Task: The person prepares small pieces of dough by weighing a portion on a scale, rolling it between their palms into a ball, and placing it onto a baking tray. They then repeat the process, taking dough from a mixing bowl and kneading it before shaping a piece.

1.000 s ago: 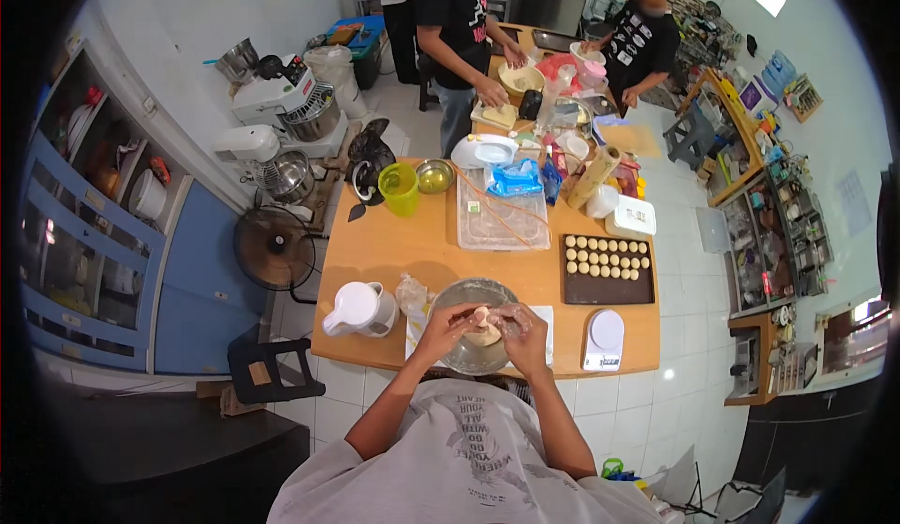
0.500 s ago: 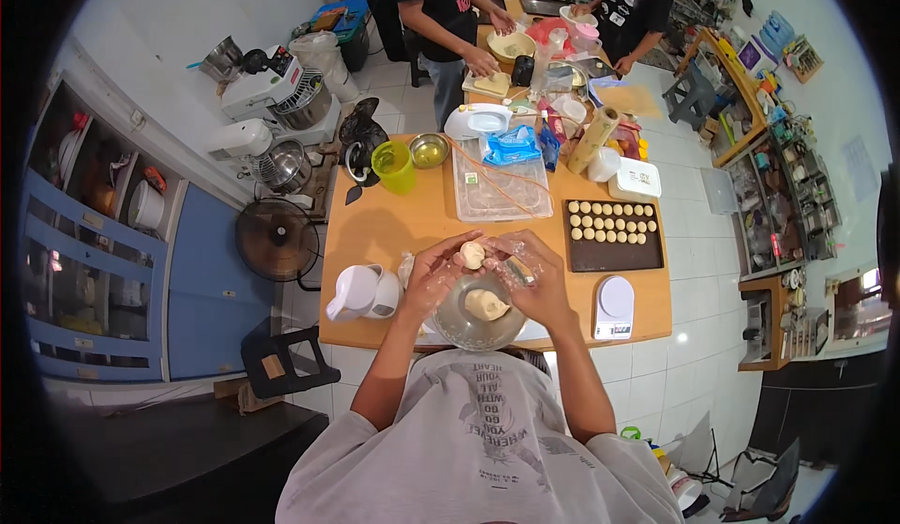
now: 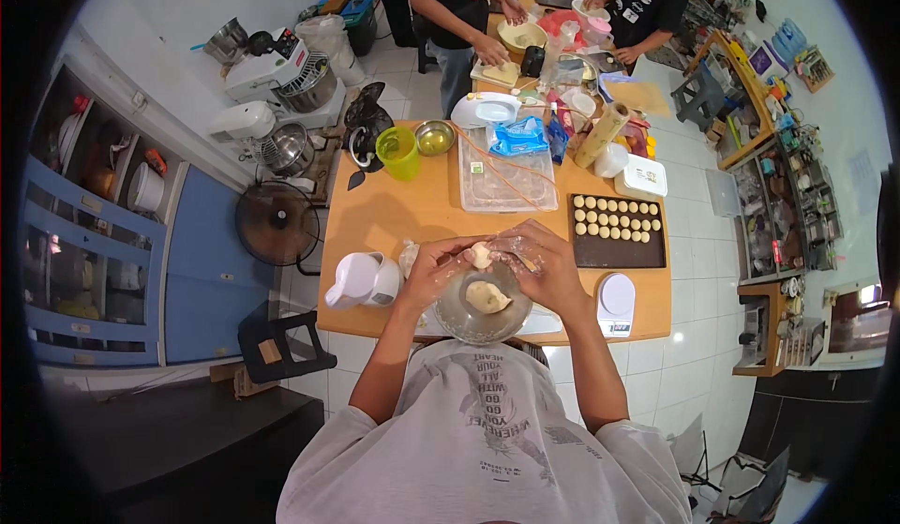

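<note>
A small pale piece of dough (image 3: 481, 255) is held above the bowl between my two hands. My left hand (image 3: 435, 269) is closed on one side of it, with flour on the fingers. On the other side, my right hand (image 3: 546, 267) pinches the dough with curled fingers. A short, thin tan item (image 3: 528, 263) shows by the right palm; I cannot make out its kind. Below both hands stands a clear bowl (image 3: 454, 325) holding a larger lump of dough (image 3: 485, 296). To the right, a dark baking tray (image 3: 609, 256) carries rows of small round dough balls (image 3: 614, 219).
A white kitchen scale (image 3: 616, 297) lies right of the bowl, and a white pitcher (image 3: 361, 280) stands left. Beyond my hands are a clear plastic box (image 3: 487, 193), a blue wipes pack (image 3: 518, 138) and a yellow-green cup (image 3: 398, 154). Two people work at the far end.
Both hands have shifted slightly, and the fingers have closed further around the small dough piece. The view has moved a little.
</note>
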The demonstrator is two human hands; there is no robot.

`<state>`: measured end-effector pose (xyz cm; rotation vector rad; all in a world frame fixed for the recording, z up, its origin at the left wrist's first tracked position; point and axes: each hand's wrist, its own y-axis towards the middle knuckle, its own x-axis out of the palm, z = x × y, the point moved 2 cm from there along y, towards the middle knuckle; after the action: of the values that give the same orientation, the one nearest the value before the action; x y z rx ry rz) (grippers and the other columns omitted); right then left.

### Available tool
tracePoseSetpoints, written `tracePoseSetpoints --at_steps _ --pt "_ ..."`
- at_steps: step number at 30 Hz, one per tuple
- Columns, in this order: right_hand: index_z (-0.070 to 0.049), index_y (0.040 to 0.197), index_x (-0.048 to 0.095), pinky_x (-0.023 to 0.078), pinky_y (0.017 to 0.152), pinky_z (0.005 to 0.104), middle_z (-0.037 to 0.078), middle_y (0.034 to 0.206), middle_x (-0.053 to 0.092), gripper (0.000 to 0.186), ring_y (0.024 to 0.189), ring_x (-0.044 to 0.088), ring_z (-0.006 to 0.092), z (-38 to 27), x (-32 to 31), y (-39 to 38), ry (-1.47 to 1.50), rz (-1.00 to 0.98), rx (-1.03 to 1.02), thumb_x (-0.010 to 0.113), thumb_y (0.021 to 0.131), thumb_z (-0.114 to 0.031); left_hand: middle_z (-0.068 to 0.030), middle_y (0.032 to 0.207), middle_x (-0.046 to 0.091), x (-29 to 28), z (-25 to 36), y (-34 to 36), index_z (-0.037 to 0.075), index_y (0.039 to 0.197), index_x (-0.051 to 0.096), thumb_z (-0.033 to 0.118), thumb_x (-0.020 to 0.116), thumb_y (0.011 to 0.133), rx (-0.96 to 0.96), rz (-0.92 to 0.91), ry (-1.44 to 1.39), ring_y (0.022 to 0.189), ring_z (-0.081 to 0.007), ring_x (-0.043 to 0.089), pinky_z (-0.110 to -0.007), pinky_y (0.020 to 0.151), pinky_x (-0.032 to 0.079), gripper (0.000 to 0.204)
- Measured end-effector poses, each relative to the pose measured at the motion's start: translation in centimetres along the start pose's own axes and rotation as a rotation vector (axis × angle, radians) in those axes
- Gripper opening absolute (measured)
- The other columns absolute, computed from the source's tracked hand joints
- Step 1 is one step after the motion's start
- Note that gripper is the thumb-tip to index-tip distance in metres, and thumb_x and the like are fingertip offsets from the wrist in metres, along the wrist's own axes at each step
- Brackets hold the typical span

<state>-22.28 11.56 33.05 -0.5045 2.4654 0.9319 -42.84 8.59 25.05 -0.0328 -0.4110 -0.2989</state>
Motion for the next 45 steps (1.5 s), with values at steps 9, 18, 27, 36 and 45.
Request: tracePoseSetpoints --at_steps 9,18,27,36,45 --pt "-0.003 0.108 0.074 0.059 0.078 0.0381 0.013 0.103 0.072 0.028 0.091 0.073 0.0312 0.0 1.9 -0.7 0.106 0.175 0.104 0.078 0.081 0.004 -0.0118 0.131 0.068 0.3 -1.2 -0.2 -0.004 0.135 0.062 0.009 0.064 0.104 0.028 0.147 -0.128 0.116 -0.0169 0.066 -0.032 0.102 0.053 0.034" --pt "-0.002 0.111 0.074 0.060 0.079 0.0365 0.014 0.104 0.071 0.031 0.093 0.073 0.0304 1.2 1.9 -2.3 -0.027 0.215 0.124 0.078 0.080 0.004 -0.0109 0.127 0.069 1.6 -2.0 1.1 -0.004 0.133 0.063 0.009 0.067 0.102 0.034 0.228 -0.017 0.114 -0.0171 0.066 -0.032 0.101 0.055 0.034" --pt "-0.002 0.107 0.073 0.060 0.081 0.0385 0.013 0.104 0.071 0.028 0.093 0.073 0.0314 1.0 1.4 -1.4 -0.012 0.131 0.099 0.075 0.081 0.006 -0.0127 0.121 0.069 2.1 -1.8 0.7 -0.005 0.128 0.064 0.016 0.065 0.105 -0.038 0.261 -0.171 0.107 -0.0182 0.069 -0.035 0.094 0.061 0.032" --pt "-0.002 0.108 0.075 0.059 0.080 0.0357 0.012 0.103 0.073 0.027 0.095 0.073 0.0277 1.3 2.5 -1.0 0.240 0.172 0.316 0.073 0.082 0.007 -0.0139 0.119 0.070 2.0 -0.8 0.4 -0.008 0.132 0.061 0.019 0.058 0.109 0.005 0.237 -0.033 0.103 -0.0196 0.071 -0.033 0.092 0.059 0.036" --pt "-0.003 0.107 0.076 0.059 0.081 0.0359 0.012 0.100 0.072 0.027 0.093 0.073 0.0273 1.3 1.5 -1.2 0.032 0.106 0.165 0.076 0.081 0.005 -0.0110 0.114 0.071 2.0 -1.7 0.3 -0.008 0.131 0.062 0.024 0.058 0.110 -0.015 0.135 0.032 0.097 -0.0175 0.071 -0.032 0.088 0.059 0.038"
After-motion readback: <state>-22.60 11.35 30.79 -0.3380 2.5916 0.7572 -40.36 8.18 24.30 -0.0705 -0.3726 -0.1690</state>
